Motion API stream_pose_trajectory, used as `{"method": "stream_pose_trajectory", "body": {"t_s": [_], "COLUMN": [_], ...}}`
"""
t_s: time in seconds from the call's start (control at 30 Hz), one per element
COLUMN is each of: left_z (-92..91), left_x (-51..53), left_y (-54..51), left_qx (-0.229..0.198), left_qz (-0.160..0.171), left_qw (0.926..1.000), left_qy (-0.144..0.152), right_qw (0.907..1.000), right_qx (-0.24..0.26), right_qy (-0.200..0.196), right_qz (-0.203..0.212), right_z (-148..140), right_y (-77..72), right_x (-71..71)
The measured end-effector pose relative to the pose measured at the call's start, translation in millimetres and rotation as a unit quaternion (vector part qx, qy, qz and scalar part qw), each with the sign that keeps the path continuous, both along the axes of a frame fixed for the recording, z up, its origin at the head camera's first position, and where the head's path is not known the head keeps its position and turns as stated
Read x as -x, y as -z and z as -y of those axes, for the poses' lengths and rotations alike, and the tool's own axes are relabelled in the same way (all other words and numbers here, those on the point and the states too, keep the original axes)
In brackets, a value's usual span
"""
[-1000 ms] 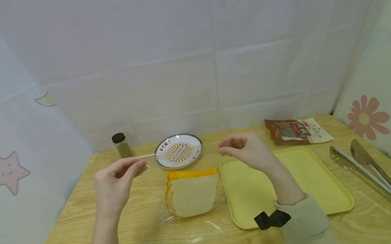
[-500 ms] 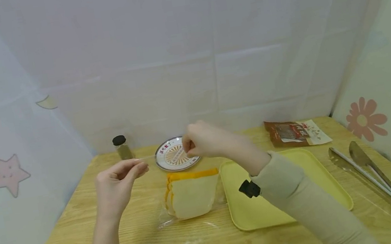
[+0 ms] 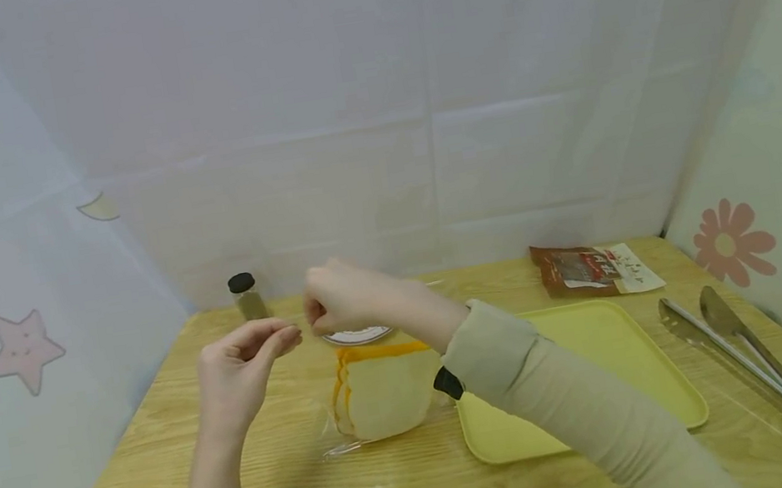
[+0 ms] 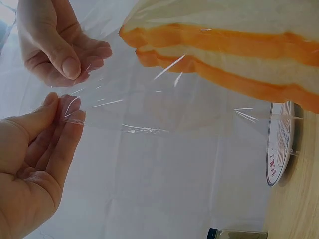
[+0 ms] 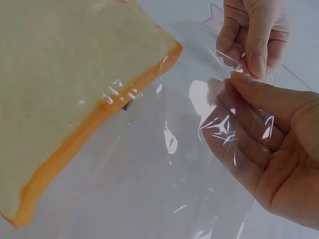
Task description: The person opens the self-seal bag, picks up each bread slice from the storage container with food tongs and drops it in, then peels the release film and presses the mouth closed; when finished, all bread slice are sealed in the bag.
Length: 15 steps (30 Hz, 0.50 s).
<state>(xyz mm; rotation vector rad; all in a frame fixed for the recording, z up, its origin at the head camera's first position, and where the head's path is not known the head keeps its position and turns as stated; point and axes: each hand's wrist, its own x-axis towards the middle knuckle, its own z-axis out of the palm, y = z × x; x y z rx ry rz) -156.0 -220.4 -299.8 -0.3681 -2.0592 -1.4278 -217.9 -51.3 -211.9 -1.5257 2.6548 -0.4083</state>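
Slices of white bread with orange-brown crust (image 3: 387, 396) sit inside a clear plastic bag (image 4: 149, 112), hanging in front of me in the head view. My left hand (image 3: 236, 377) pinches one upper corner of the bag between thumb and fingers. Close beside it, my right hand (image 3: 353, 293) also pinches the thin film, its fingers seen through the plastic in the right wrist view. The fingertips of both hands nearly meet. In the head view, the film's edge between them is too faint to make out. My right hand and forearm cover most of a patterned plate (image 3: 358, 337).
A yellow tray (image 3: 653, 373) lies right of the bread, partly under my right sleeve. Metal tongs (image 3: 767, 373) rest at the right edge. A brown-and-white food packet (image 3: 592, 271) lies behind the tray. A black-capped jar (image 3: 247, 297) stands at back left.
My right hand has swung left across the plate to my left hand, bringing its side of the bag's opening over. My left hand has stayed nearly in place.
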Motion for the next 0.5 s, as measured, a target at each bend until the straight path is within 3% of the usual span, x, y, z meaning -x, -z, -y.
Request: {"method": "stream_pose_trajectory", "body": {"t_s": [0.2, 0.5], "left_z": [0.5, 2.1], "left_x": [0.1, 1.1], "left_y": [1.4, 1.1], "left_qx": [0.007, -0.001], "left_qz": [0.001, 0.003], "left_qw": [1.0, 1.0], "left_qy": [-0.005, -0.008], "right_qw": [0.9993, 0.999], "right_qx": [0.015, 0.02], "right_qy": [-0.001, 0.026], "right_qz": [0.035, 0.03], "right_z": [-14, -51], "right_y": [6.0, 11.8], "right_x": [5.3, 18.5]}}
